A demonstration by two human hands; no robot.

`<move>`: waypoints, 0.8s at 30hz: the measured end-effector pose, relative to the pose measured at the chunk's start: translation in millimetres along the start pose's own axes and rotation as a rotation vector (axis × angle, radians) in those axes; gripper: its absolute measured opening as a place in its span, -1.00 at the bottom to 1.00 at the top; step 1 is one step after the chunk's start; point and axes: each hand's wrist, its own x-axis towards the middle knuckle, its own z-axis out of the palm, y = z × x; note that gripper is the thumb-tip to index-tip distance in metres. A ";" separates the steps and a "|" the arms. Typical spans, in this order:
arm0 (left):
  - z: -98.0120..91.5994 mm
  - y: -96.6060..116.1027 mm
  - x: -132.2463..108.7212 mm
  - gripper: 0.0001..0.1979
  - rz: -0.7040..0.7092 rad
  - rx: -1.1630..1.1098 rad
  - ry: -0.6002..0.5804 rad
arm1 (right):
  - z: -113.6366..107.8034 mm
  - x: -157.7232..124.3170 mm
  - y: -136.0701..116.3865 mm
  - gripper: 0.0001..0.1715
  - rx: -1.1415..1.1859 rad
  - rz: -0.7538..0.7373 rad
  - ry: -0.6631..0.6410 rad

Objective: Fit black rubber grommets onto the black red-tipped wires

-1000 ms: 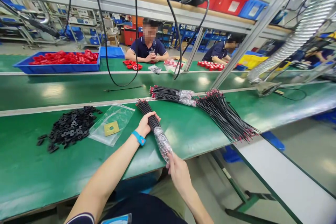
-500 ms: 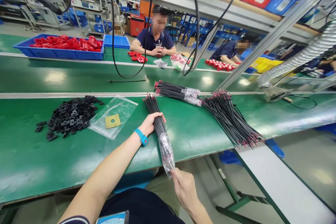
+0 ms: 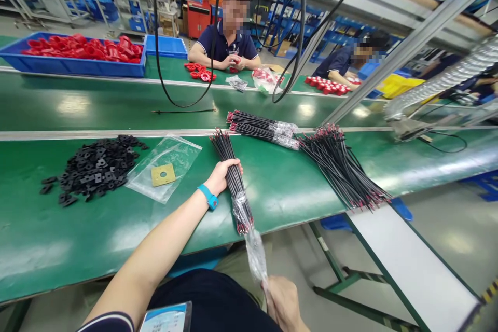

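Observation:
My left hand point(image 3: 222, 176), with a blue wristband, is closed around a bundle of black wires with red tips point(image 3: 232, 176) lying on the green table point(image 3: 116, 228). Its near end sticks out over the table's front edge. My right hand point(image 3: 283, 303), low in the view, pinches the clear plastic sleeve point(image 3: 254, 257), which is drawn most of the way off the bundle's near end.
Two more sleeved bundles point(image 3: 260, 129) and a loose fan of wires point(image 3: 342, 171) lie to the right. A heap of black parts point(image 3: 93, 166) and a clear bag with a yellow piece point(image 3: 165, 168) sit at left. Black cables hang overhead. Two people sit across the belt by red parts point(image 3: 81, 47).
My right hand has pulled the plastic sleeve down toward me, baring the red tips at the bundle's near end. My left hand kept its hold on the bundle.

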 end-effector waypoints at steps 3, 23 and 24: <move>-2.6 3.1 1.5 -0.93 0.004 -0.044 0.010 | -4.4 -24.6 2.0 -0.78 -0.038 -0.015 0.082; -5.7 2.6 2.2 -0.96 0.020 -0.218 -0.058 | 44.3 120.2 -42.2 -0.53 0.684 0.222 -0.517; -5.7 3.3 1.5 -0.95 0.019 -0.234 -0.071 | 44.6 116.0 -40.8 -0.56 0.685 0.234 -0.489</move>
